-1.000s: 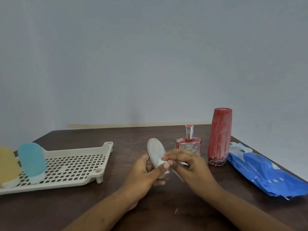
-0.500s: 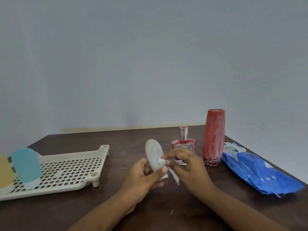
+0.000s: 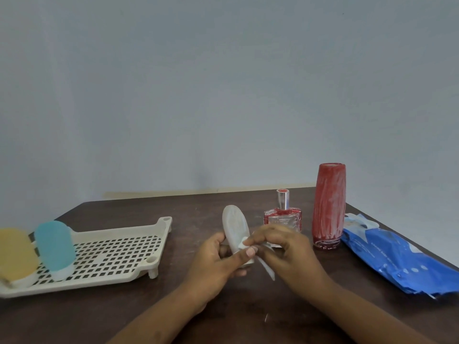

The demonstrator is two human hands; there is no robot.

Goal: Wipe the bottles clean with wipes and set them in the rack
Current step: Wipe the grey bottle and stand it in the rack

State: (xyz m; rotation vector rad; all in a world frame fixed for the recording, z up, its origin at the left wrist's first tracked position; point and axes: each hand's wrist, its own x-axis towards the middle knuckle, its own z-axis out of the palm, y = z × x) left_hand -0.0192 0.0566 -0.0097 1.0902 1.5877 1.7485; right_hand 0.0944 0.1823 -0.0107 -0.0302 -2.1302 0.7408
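My left hand (image 3: 218,259) grips a small white oval bottle (image 3: 234,224) upright above the dark table, thumb across its lower front. My right hand (image 3: 285,249) pinches a white wipe (image 3: 265,264) against the bottle's lower right side; a strip of the wipe hangs down. A tall red bottle (image 3: 329,207) smeared with white streaks and a small glass perfume bottle (image 3: 283,217) with a silver cap stand just behind my right hand. The cream perforated rack (image 3: 116,252) lies at the left, with a blue bottle (image 3: 54,247) and a yellow bottle (image 3: 16,254) standing in its left end.
A blue pack of wipes (image 3: 397,256) lies along the table's right edge, its flap open toward the red bottle. The table's far edge meets a plain pale wall. The right part of the rack holds nothing.
The right hand has shifted the wipe slightly along the white bottle's lower side, and the hanging strip swung. The view shifted a little; the left hand keeps its grip.
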